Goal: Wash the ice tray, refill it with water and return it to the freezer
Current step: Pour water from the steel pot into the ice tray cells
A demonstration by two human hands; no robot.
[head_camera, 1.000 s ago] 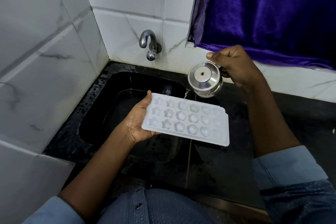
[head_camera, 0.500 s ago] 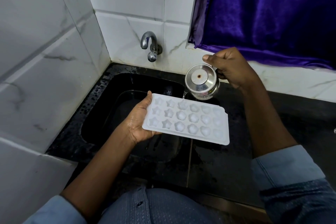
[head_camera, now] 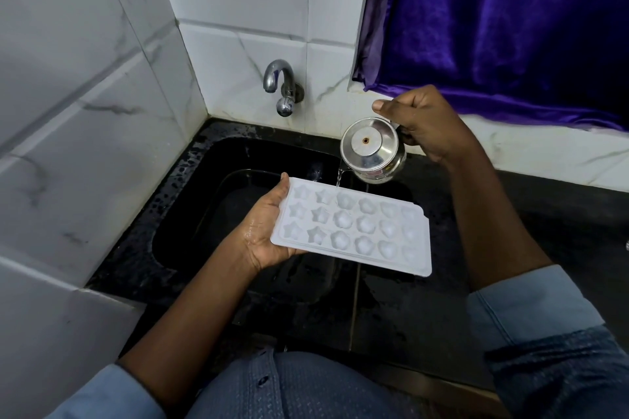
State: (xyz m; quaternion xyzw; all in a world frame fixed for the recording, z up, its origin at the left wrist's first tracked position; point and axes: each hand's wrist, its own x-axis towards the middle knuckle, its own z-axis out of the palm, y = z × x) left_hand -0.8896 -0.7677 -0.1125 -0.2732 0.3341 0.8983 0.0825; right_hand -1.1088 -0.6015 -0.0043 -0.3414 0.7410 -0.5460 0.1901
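Note:
A white ice tray (head_camera: 354, 226) with star and flower moulds hangs level over the black sink (head_camera: 190, 214). My left hand (head_camera: 263, 231) grips its left short edge, thumb along the rim and fingers hidden beneath. My right hand (head_camera: 425, 122) holds the handle of a small steel kettle (head_camera: 372, 153), tilted toward the tray. A thin stream of water (head_camera: 338, 178) falls from its spout into the far row of moulds. Several moulds on the right glisten with water.
A chrome tap (head_camera: 280, 85) sticks out of the white tiled wall behind the sink, with no water running from it. The wet black counter (head_camera: 561, 214) stretches to the right. A purple curtain (head_camera: 510, 27) hangs above it. A tiled wall closes the left side.
The kettle and my right hand have shifted slightly left along the tray's far edge while water keeps pouring. The tray and my left hand stay put.

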